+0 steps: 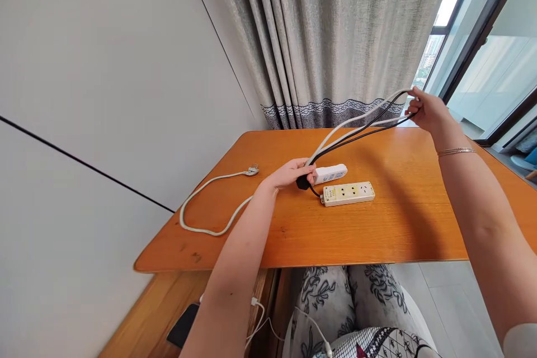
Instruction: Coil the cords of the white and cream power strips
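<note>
My left hand grips a white cord and a black cord together near the middle of the table, with a black plug just under its fingers. Raised at the right, my right hand is closed on the far loops of the white cord and the black cord, which stretch between both hands above the table. Beside my left hand lie a white power strip and, nearer me, a cream power strip. At the left, a white plug ends a loose stretch of white cord on the tabletop.
The orange wooden table meets a pale wall at the left. A grey curtain hangs behind it, with a window at the right. Below the table's left side are a dark phone and a thin white cable.
</note>
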Motion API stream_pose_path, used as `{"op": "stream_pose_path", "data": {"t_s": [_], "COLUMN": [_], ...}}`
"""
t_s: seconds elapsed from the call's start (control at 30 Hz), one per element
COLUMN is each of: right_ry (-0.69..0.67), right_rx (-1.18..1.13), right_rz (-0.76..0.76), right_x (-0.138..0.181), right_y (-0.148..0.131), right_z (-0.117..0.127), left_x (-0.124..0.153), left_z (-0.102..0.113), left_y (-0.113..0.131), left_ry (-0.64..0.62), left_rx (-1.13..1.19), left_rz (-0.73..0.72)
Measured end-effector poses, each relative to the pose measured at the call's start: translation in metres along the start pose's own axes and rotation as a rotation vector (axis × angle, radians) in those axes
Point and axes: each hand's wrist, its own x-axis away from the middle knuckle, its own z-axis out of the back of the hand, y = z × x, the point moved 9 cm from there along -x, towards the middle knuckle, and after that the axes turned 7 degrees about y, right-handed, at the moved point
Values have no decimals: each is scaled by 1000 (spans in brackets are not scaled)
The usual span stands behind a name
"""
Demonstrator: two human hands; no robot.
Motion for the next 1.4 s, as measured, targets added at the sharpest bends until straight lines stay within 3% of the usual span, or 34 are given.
{"op": "stream_pose_path", "data": {"t_s": [0.1, 0.2, 0.37, 0.5, 0.7, 0.8, 0.97, 1.03, 1.13, 1.2, 1.27, 1.4], "right_ry": [-8, -102, -258, -435, -428, -562, -908, -1068, -1252, -1252, -1168, -828], "right_rx": [144, 448, 711, 876, 1534, 1607, 1275, 1013, 533, 224, -50, -485], "right_rz": [6, 71, 107, 220, 589, 670, 700, 601, 302, 93, -28, -167], "right_x": [19, 45, 83, 111, 136, 160, 213, 228, 237, 230, 214, 166], "right_y": [37, 77, 121, 115, 80, 65, 27, 14, 7, 7, 8, 14], "right_z": [4, -9, -31, -46, -67, -95, -152, -171, -192, -202, -209, -206], "left_x": [-2, -6, -17, -25, -37, -39, -39, -40, -41, -42, -43, -46], "left_z": [14, 29, 30, 33, 33, 30, 15, 4, -18, -32, -43, -58], "left_y": [7, 21, 53, 65, 69, 71, 75, 77, 75, 71, 65, 61], "left_ry": [177, 388, 531, 643, 738, 736, 625, 543, 389, 300, 238, 89], "left_rx": [229, 423, 551, 595, 546, 487, 375, 346, 298, 275, 270, 237], "left_rz": [-34, -61, -116, -159, -193, -220, -257, -269, -241, -211, -199, -283]}}
